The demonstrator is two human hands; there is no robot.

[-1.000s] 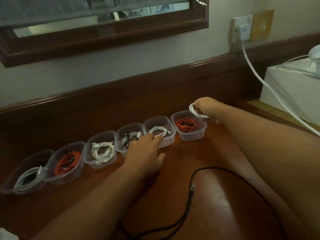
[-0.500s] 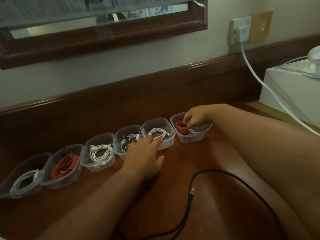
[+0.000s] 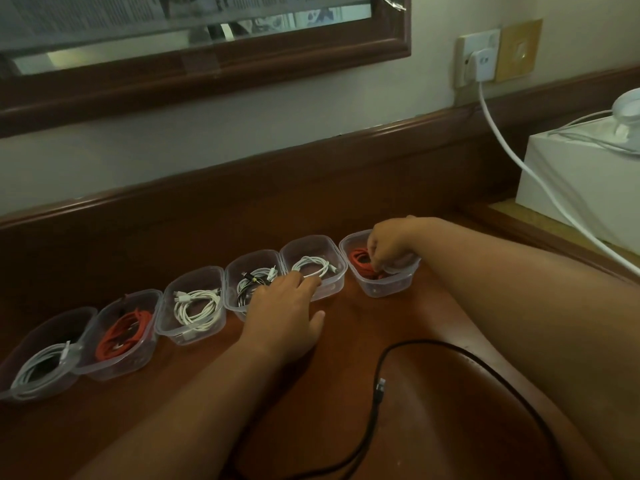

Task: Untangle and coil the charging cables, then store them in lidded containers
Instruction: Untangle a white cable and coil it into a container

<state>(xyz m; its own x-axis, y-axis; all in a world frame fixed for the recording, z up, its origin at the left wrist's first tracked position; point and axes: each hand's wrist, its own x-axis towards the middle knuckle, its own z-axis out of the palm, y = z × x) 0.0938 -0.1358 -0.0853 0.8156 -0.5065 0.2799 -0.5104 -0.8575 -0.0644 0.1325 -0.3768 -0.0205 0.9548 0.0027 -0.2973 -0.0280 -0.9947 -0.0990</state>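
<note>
Reaching right hand (image 3: 388, 245) into clear plastic tub (image 3: 384, 285), grip unclear; left hand (image 3: 284, 313) flat, fingers relaxed

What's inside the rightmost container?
A red cable coil lies in the rightmost container. The right hand reaches in and covers its right part, so anything under the fingers is hidden.

Both forearms bare, no sleeves visible; left grip (image 3: 280, 308) and right grip (image 3: 388, 245) ungloved.
</note>
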